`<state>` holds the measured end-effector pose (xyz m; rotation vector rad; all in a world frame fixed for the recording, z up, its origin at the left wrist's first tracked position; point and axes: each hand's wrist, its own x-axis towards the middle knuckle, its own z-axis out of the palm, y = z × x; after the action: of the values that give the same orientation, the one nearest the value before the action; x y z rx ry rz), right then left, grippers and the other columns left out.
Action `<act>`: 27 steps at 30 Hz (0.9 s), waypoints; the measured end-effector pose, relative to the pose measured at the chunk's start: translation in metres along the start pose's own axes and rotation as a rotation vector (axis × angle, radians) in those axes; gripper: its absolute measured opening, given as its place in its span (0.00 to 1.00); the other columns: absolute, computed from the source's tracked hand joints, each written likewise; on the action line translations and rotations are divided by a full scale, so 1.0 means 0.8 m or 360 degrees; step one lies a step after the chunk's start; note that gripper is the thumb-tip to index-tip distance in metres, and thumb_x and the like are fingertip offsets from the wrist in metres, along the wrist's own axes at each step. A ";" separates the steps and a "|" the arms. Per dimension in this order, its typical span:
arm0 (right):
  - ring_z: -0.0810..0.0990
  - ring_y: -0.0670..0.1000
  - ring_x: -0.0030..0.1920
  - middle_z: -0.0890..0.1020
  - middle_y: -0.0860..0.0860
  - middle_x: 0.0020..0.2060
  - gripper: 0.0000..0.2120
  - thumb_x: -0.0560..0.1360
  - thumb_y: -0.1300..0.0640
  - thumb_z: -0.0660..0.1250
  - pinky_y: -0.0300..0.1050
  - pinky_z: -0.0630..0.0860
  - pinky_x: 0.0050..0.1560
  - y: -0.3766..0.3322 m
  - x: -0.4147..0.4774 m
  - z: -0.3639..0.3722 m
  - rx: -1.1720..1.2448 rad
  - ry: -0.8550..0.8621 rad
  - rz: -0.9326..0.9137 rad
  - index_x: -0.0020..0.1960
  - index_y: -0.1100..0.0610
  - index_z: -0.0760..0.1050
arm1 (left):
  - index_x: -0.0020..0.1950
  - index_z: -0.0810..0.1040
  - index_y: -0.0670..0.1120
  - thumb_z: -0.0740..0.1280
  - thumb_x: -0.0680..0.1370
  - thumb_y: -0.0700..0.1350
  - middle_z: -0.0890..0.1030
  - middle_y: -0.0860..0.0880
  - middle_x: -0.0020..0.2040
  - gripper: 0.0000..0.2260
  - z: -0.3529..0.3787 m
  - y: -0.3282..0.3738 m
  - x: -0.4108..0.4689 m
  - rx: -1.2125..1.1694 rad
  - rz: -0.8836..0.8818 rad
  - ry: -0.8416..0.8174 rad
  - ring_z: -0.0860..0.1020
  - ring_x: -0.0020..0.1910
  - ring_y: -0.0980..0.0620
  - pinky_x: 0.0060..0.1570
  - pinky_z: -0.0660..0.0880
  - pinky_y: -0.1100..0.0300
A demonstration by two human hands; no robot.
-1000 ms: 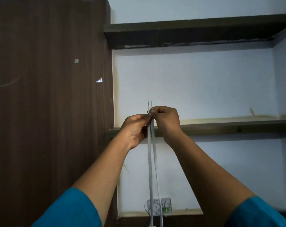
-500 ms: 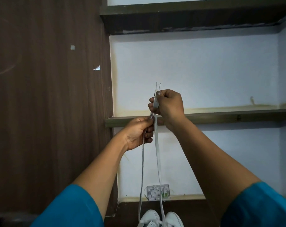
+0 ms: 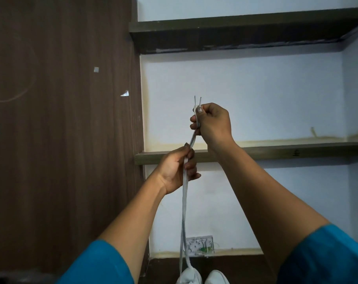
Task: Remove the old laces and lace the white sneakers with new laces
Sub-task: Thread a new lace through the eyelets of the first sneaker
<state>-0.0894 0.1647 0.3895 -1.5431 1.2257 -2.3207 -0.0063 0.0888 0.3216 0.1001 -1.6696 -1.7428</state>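
Two lace tips (image 3: 197, 100) are sticking up side by side just above centre frame, poking out over the right hand (image 3: 214, 124). That hand is pinching both ends of the white lace (image 3: 184, 201) between thumb and curled forefinger, with the other fingers folding in around the strands.

Below it and a little to the left, the left hand (image 3: 174, 171) is gripping the same lace, palm toward the camera. Thumb and fingertips are closing on the strands where they are running together. Hands are sitting near each other, and the lace is crossing the short gap between them on a slant.

Under the left hand the lace is hanging as two flat strands lying almost together and parting slightly near the bottom. It is dropping to the bottom edge and reaching the left-hand one of two white sneakers (image 3: 189, 277). The pair is showing only in part at bottom centre, side by side on a dark surface.

Both forearms are rising from blue sleeves (image 3: 96, 263) in the lower corners.

Behind, a pale wall (image 3: 245, 95) is filling the right half. One dark shelf (image 3: 256, 153) is crossing mid frame and another (image 3: 235, 33) is running along the top. A dark wood panel (image 3: 61, 119) is taking up the left half. A white socket plate (image 3: 199, 243) is sitting low on the wall, just right of the hanging lace.
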 end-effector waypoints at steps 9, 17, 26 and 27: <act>0.75 0.47 0.27 0.77 0.50 0.31 0.12 0.80 0.62 0.58 0.36 0.69 0.30 0.002 0.000 -0.007 0.0042 0.0107 -0.0115 0.39 0.54 0.72 | 0.36 0.67 0.45 0.54 0.82 0.45 0.63 0.51 0.26 0.14 -0.033 -0.057 -0.009 0.0180 0.0033 0.0087 0.63 0.25 0.54 0.37 0.68 0.57; 0.68 0.45 0.24 0.74 0.50 0.31 0.13 0.81 0.62 0.56 0.40 0.72 0.30 0.029 0.005 -0.014 0.0234 0.0398 -0.0062 0.39 0.54 0.70 | 0.37 0.67 0.46 0.54 0.83 0.46 0.69 0.50 0.27 0.15 -0.070 -0.145 -0.020 0.0364 -0.0092 0.0188 0.67 0.29 0.52 0.42 0.69 0.57; 0.73 0.46 0.34 0.76 0.47 0.30 0.14 0.80 0.61 0.59 0.37 0.68 0.35 0.139 -0.025 -0.006 -0.0275 0.0058 -0.0101 0.37 0.50 0.70 | 0.36 0.64 0.47 0.55 0.83 0.45 0.58 0.52 0.27 0.15 -0.096 -0.208 -0.022 0.0145 -0.0231 0.0450 0.55 0.24 0.55 0.26 0.57 0.64; 0.73 0.47 0.34 0.76 0.47 0.30 0.14 0.79 0.61 0.60 0.38 0.68 0.35 0.152 -0.030 -0.006 -0.0299 0.0032 -0.0077 0.36 0.50 0.70 | 0.36 0.64 0.47 0.55 0.83 0.45 0.58 0.52 0.27 0.15 -0.100 -0.212 -0.022 0.0156 -0.0238 0.0485 0.54 0.25 0.55 0.25 0.54 0.65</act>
<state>-0.1225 0.0973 0.2909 -1.6259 1.4648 -2.3140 -0.0250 0.0156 0.1489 0.5215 -1.5517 -1.6554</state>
